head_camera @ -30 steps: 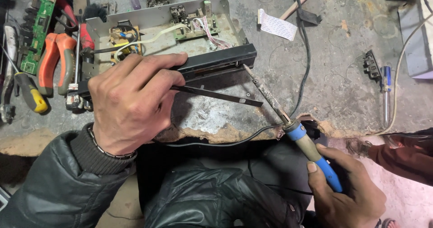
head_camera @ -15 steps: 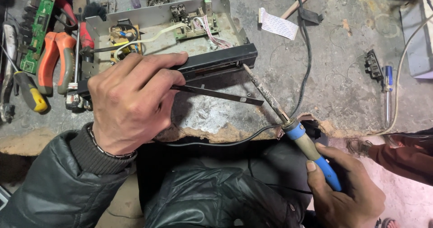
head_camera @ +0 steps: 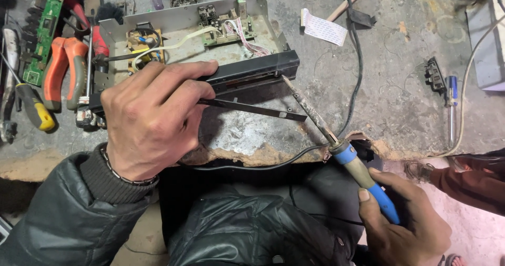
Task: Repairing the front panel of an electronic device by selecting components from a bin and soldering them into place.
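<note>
Single view only, head-mounted, so no second angle shares the scene. It looks steeply down and slightly forward from above the person's lap. The dark jacket fills the near bottom edge. The counter (head_camera: 400,103) takes up the upper two thirds, its broken near edge running across mid-frame. Close range: both forearms are cut off by the frame. The left hand (head_camera: 152,118) sits left of centre, large in frame, and the right hand (head_camera: 402,224) is low at the near right corner. The open metal chassis (head_camera: 184,29) is at far centre-left. The far edge of the counter is cropped out at top. Framing is roughly level with little tilt.
</note>
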